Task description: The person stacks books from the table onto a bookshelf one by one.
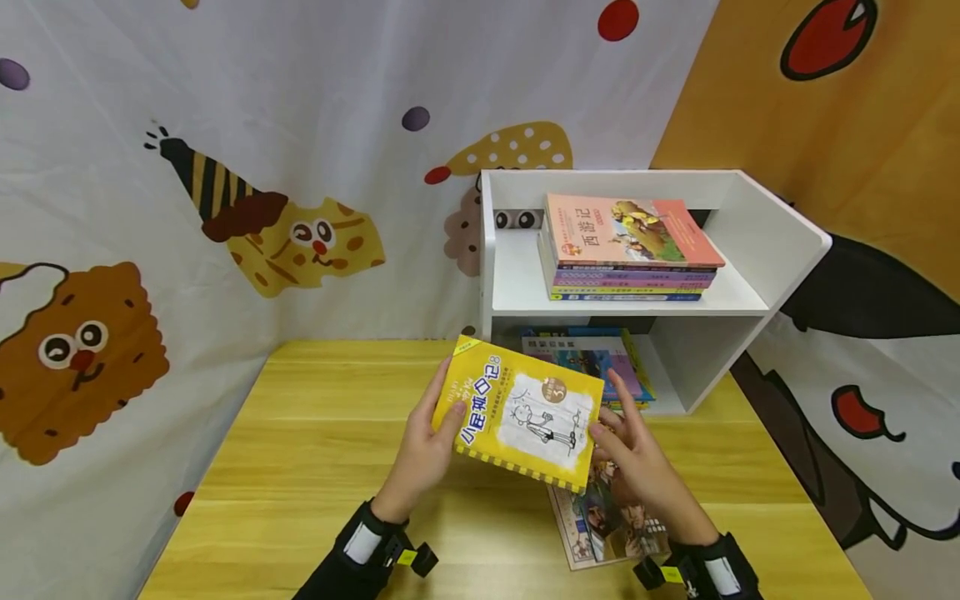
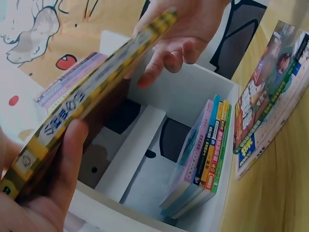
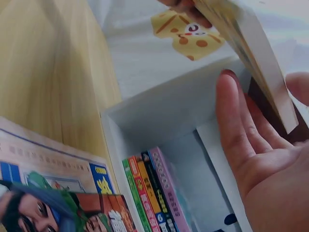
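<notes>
My left hand (image 1: 422,446) grips a yellow paperback book (image 1: 517,417) by its left end, thumb on the front cover. The book is tilted above the table, its cover with a line drawing facing up. My right hand (image 1: 648,467) is at the book's right edge, with the thumb by the cover. In the right wrist view, the fingers (image 3: 236,116) of that hand are extended and stand apart from the book's underside. Whether the thumb presses on the book cannot be told. Below the right hand, overlapping books (image 1: 581,533) lie on the table, partly hidden.
A white two-tier shelf (image 1: 750,333) stands at the back right of the wooden table (image 1: 300,492). A stack of books (image 1: 637,237) lies on its upper tier. More books (image 1: 577,354) lie in the lower tier, partly behind the yellow book. A printed cloth (image 1: 337,83) hangs behind.
</notes>
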A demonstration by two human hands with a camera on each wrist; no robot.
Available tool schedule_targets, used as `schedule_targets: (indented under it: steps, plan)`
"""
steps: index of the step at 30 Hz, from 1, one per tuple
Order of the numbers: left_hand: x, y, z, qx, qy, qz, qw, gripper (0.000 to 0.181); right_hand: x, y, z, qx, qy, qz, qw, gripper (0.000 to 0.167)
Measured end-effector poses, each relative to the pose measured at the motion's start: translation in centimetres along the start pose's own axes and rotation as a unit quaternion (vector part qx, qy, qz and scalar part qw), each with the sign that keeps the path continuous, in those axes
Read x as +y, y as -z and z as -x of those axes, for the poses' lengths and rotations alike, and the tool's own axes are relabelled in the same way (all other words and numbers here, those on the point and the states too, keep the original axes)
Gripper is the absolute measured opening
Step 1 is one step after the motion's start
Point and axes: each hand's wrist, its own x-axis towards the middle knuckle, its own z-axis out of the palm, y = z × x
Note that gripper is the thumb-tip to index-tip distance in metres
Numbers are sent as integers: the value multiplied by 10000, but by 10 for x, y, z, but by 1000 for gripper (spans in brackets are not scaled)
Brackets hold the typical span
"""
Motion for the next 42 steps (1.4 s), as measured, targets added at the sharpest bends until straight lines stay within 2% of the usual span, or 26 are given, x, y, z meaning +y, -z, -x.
schedule_targets:
  steps: [3,7,11,15,20,23,26,33,38,42]
  plan:
    - [2,0,0,270,-35,61,9996,69,-3,-7,3,-116,225,-333,9991,88]
    - [6,-3,2,601,-65,149,9981,71,-8,-18,5,-359,316,-786,9958,89]
    - [8,-11,6,719,-71,358,9967,73,-7,-29,6,-416,333,-899,9945,86]
    - [4,-19,10,689,34,488,9964,75,-2,-38,6,-188,234,-1007,9945,82]
    - [-6,-29,15,513,166,498,9973,78,4,-44,8,423,-208,-1222,9914,73]
    - [-11,-33,17,444,264,383,9979,79,7,-43,8,599,-413,-1315,9886,71]
    - [-15,-37,17,314,373,320,9983,80,9,-38,8,637,-425,-1366,9877,71]
    - [-17,-44,13,-471,692,934,9921,84,13,-11,10,665,-71,-1486,9866,72]
    - [-15,-51,4,-791,887,786,9898,89,12,13,9,618,-57,-1743,9827,72]
    - [-15,-59,-6,-943,959,819,9875,93,10,27,6,613,-182,-1681,9837,72]
